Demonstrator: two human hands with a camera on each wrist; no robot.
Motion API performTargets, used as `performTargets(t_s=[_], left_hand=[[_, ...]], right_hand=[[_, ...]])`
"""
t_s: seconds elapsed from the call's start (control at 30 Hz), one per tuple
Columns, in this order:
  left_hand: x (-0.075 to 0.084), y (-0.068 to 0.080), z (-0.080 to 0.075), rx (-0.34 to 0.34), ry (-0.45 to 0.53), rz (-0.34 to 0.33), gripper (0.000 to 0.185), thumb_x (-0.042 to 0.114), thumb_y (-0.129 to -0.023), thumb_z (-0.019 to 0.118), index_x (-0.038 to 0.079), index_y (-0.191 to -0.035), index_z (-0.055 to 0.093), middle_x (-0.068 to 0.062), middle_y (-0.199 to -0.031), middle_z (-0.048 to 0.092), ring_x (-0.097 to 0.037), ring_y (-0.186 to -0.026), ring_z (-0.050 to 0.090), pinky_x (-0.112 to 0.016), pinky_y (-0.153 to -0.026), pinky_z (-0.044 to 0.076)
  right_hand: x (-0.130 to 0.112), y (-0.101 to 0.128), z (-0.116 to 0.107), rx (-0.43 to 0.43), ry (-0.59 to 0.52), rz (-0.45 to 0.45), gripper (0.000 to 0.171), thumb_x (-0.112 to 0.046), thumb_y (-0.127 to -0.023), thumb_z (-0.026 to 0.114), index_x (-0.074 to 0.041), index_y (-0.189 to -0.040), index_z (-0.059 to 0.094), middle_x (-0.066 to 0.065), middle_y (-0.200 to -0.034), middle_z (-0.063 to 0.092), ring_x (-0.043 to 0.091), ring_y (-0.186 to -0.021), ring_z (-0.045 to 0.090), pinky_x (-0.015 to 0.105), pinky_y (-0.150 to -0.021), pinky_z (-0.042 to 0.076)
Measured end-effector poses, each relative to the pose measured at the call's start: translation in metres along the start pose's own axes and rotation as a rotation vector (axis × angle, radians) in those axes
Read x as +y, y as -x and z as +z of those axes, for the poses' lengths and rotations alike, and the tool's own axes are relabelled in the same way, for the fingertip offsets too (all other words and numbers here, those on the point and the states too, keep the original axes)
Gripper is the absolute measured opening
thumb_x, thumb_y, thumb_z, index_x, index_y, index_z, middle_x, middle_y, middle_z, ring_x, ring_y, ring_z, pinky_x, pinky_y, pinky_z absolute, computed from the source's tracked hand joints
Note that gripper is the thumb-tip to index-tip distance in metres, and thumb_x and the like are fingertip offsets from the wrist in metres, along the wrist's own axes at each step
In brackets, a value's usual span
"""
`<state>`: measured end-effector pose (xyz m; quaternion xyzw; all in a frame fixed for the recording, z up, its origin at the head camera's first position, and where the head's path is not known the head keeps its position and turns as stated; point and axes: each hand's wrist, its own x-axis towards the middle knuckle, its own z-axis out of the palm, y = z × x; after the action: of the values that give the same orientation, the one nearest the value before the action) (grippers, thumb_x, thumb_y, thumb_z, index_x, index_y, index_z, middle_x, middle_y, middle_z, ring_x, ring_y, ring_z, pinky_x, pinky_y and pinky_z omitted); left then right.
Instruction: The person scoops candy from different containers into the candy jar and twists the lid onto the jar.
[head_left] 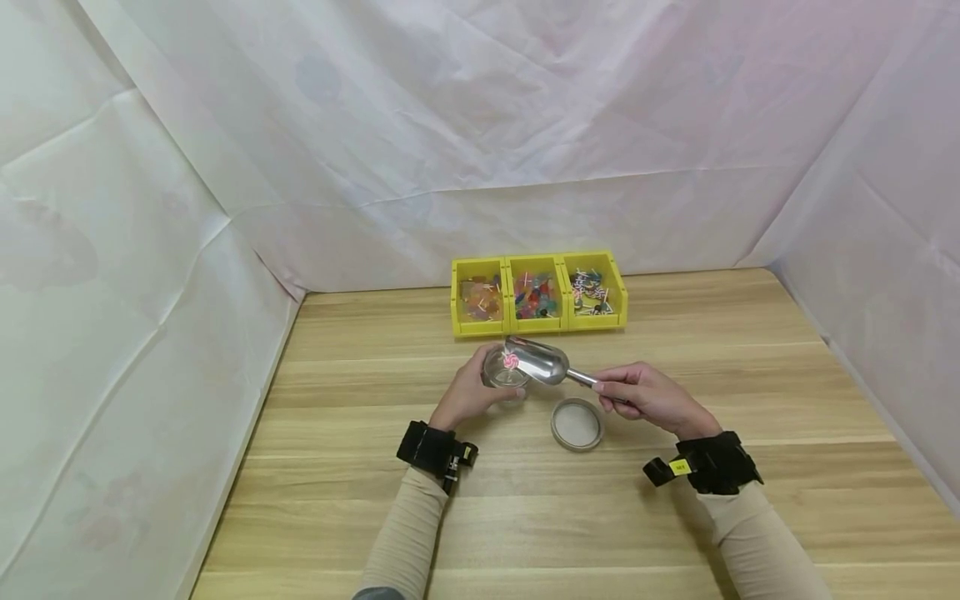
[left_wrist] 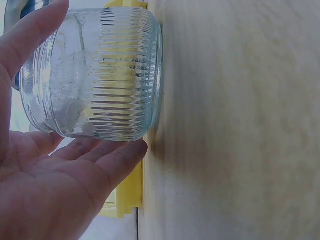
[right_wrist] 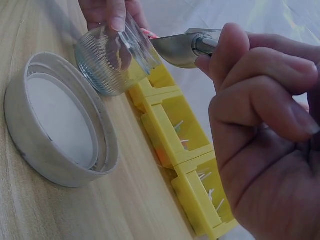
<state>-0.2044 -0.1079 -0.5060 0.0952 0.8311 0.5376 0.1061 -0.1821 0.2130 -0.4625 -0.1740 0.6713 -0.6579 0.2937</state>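
Note:
My left hand (head_left: 470, 390) grips a ribbed clear glass jar (left_wrist: 112, 80), thumb on one side and fingers on the other. The jar's mouth is uncovered and its base is close to the tabletop; I cannot tell if it touches. My right hand (head_left: 654, 400) holds a shiny metal scoop (head_left: 542, 365) by its handle, fingers curled. The scoop's lip points left, tilted over the jar's mouth. A pink-and-white swirl candy (head_left: 511, 361) shows at that lip, above the jar. A round jar lid (head_left: 577, 425) lies inside up on the table between the hands.
Behind the jar stands a row of three joined yellow bins (head_left: 538, 327). Orange candies are in the left bin, mixed-colour candies in the middle, and dark-and-white ones with white sticks on the right. White cloth walls (head_left: 480, 125) surround the wooden table (head_left: 555, 525).

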Motion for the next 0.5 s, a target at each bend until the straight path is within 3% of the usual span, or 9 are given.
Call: performTargets(t_s=[0.2,0.5], left_hand=[[-0.0007,-0.0006,-0.0001,-0.002,0.005,0.003,0.088,0.034,-0.069,0.091,0.028,-0.143,0.045,-0.006,-0.14,0.055,-0.029,-0.128,0.051,-0.053,-0.11,0.038],[-0.0017,-0.0001,0.0002,-0.003,-0.011,0.003,0.088,0.036,-0.07,0.09,0.026,-0.144,0.044,-0.008,-0.142,0.053,-0.03,-0.127,0.053,-0.051,-0.107,0.042]], right_hand=[[-0.0009,-0.0002,-0.0006,0.033,0.023,0.011,0.03,-0.02,-0.101,0.058,0.003,-0.118,0.065,0.001,-0.077,0.06,0.003,-0.052,0.039,0.019,-0.046,0.029],[0.0049,-0.0011,-0.0017,0.038,0.059,-0.008,0.028,-0.018,-0.102,0.056,0.004,-0.116,0.065,0.003,-0.076,0.06,0.004,-0.051,0.038,0.021,-0.045,0.028]])
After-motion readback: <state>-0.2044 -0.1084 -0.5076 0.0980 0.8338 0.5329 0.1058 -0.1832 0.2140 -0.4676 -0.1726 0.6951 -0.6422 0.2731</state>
